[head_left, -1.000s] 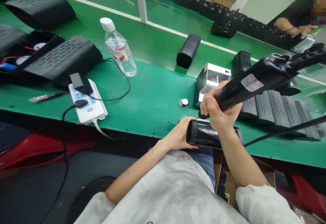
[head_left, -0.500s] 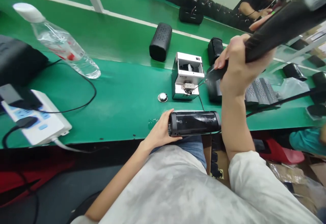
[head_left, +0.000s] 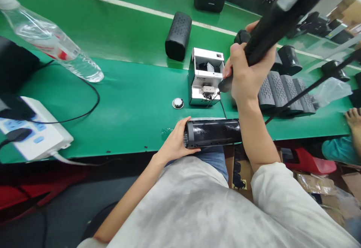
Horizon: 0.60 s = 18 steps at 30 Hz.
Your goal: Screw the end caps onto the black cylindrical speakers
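Head camera view: a silver-and-black, box-shaped metal machine (head_left: 200,79) is set on a green tabletop (head_left: 135,94). In front of the machine, at the near edge of the tabletop, a glossy black cylinder with a perforated surface (head_left: 214,132) is held crosswise above the lap. Its left end is gripped by the left hand (head_left: 178,139), with the thumb laid along the near side and the fingers pressed together on the far side; its right end is covered by the right forearm (head_left: 252,131). Whether the cylinder is rested on the tabletop cannot be told.

Just to the right of the machine, the right hand (head_left: 246,71) is raised, with its fingers curled around a thick black handheld tool bearing a pale label (head_left: 270,30). The tool is tilted, and its thin shaft is pointed down at the machine's front; whether contact is made cannot be told.

To the left of the machine, a small round silver dish (head_left: 178,103) is placed nearby, and a black, rounded, dimpled case (head_left: 178,35) is stood behind and to the left. Well to the left, a clear plastic bottle with a white cap (head_left: 56,45) is seen. To the right, dark grey perforated shells (head_left: 287,94) are lined up, and another person's hand (head_left: 354,119) is seen farther off.
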Each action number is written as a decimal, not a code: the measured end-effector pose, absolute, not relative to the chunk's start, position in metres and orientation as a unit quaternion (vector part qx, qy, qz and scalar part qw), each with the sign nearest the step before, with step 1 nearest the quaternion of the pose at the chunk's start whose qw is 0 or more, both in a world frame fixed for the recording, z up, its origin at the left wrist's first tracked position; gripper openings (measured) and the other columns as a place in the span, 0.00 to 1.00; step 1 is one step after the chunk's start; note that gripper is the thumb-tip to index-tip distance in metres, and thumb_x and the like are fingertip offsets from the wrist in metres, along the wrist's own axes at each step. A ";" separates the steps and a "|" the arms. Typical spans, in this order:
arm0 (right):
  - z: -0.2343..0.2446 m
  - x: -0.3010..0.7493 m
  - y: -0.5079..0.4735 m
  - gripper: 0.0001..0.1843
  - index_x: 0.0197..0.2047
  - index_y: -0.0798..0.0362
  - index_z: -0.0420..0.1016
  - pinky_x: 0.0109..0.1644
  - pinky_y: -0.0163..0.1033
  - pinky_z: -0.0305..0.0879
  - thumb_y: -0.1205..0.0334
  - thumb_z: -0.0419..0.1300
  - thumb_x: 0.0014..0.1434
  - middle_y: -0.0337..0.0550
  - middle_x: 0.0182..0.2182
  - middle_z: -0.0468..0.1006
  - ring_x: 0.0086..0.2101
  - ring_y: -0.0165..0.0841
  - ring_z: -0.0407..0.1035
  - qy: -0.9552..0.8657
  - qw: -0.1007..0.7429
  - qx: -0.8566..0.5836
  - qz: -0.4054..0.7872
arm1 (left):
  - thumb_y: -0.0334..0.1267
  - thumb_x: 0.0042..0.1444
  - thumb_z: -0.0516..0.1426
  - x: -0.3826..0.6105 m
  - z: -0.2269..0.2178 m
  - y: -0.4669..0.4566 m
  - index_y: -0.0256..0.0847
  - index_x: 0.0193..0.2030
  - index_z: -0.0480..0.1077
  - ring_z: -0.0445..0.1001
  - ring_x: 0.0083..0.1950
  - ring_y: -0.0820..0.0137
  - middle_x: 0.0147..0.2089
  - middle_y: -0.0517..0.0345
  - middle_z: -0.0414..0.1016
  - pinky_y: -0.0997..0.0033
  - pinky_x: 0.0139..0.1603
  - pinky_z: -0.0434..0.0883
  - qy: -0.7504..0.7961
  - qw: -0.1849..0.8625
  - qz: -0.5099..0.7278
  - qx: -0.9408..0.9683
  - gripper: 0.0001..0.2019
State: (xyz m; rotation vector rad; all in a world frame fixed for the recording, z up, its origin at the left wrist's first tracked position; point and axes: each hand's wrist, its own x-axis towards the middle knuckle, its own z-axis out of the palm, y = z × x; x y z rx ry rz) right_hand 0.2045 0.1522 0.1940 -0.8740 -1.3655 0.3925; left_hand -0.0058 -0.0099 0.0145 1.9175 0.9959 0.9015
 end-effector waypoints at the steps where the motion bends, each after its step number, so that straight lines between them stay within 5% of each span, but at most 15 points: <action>1: 0.196 0.205 0.147 0.32 0.57 0.34 0.65 0.23 0.43 0.57 0.20 0.66 0.70 0.27 0.27 0.65 0.20 0.31 0.55 -0.603 0.679 -0.379 0.176 | 0.56 0.57 0.80 -0.006 0.015 -0.010 0.50 0.89 0.47 0.68 0.85 0.36 0.83 0.34 0.64 0.32 0.85 0.70 0.392 0.392 0.354 0.753 0.63; 6: 0.212 0.210 0.119 0.28 0.56 0.37 0.72 0.22 0.38 0.56 0.28 0.73 0.70 0.27 0.24 0.52 0.17 0.29 0.51 -0.604 0.711 -0.303 0.196 | 0.57 0.57 0.79 -0.006 0.017 -0.008 0.50 0.88 0.48 0.70 0.83 0.35 0.82 0.34 0.65 0.29 0.83 0.71 0.391 0.396 0.351 0.753 0.62; 14: 0.213 0.202 0.099 0.25 0.60 0.32 0.71 0.22 0.40 0.62 0.28 0.69 0.73 0.32 0.30 0.62 0.19 0.31 0.57 -0.617 0.680 -0.351 0.183 | 0.56 0.57 0.80 -0.005 0.016 -0.008 0.50 0.87 0.49 0.69 0.83 0.35 0.82 0.34 0.65 0.29 0.84 0.71 0.381 0.403 0.355 0.752 0.62; 18: 0.200 0.187 0.089 0.22 0.59 0.34 0.73 0.21 0.38 0.64 0.39 0.75 0.71 0.27 0.26 0.61 0.18 0.31 0.60 -0.608 0.672 -0.337 0.255 | 0.55 0.56 0.80 -0.005 0.014 -0.005 0.49 0.87 0.50 0.68 0.84 0.36 0.82 0.33 0.64 0.28 0.85 0.69 0.387 0.411 0.355 0.745 0.62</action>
